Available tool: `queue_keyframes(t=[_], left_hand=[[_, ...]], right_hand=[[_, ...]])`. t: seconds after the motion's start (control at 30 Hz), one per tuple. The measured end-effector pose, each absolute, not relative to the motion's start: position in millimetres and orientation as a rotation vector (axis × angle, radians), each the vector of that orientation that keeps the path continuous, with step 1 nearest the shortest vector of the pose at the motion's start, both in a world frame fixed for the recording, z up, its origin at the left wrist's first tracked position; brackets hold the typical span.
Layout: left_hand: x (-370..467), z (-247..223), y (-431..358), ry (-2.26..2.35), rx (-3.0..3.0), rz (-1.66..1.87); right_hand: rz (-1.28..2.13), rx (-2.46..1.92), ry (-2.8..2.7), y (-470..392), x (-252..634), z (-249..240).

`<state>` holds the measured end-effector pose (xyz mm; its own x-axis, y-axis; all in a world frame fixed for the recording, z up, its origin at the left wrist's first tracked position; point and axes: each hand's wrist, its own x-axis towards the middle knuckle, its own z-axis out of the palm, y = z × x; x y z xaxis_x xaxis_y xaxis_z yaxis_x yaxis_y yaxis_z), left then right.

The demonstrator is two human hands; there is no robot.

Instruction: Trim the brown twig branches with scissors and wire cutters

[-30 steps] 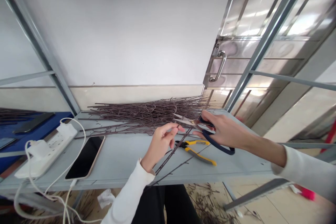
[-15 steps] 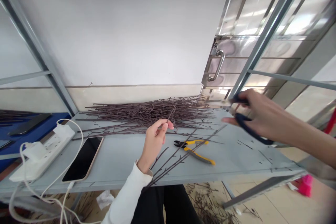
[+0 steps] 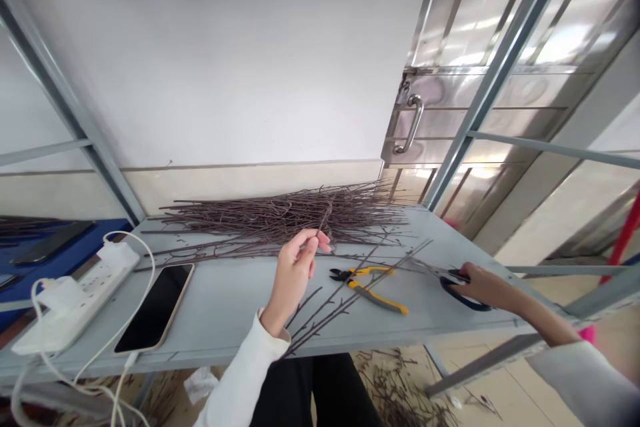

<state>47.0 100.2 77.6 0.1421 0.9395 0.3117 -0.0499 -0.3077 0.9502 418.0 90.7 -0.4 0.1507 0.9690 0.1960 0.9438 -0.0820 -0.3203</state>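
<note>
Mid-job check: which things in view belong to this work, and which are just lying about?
Belong, by the look of it:
twig in left hand
scissors at right hand
twig pile
pliers, untouched, probably

Lying about, apparently:
phone
power strip
crumpled paper on floor

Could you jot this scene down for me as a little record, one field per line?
Left hand: pinching a thin dark twig, tip up
Right hand: touching the scissors, dark-handled; how firm the grip is, unclear
Pliers: yellow-and-grey handles, lying on the table between the hands
Twig heap: along the table's back
Phone: screen dark, cable plugged in
Power strip: white, left of the phone
Floor: scattered twig scraps
</note>
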Motion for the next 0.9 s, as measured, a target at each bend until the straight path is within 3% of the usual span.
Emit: queue_keyframes(t=[0.17, 0.37, 0.9], left_hand=[[46.4, 77.7, 99.4, 0.897, 1.476, 1.331], [47.7, 76.3, 98.1, 0.897, 1.517, 1.309], [41.3, 76.0, 97.8, 0.883, 1.483, 1.334]], right_hand=[[0.079, -1.969, -1.953, 96.1, 396.0, 3.2], [0.337, -1.640, -2.296, 102.1, 334.0, 6.2], [0.263, -1.768, -2.409, 92.3, 300.4, 3.6]])
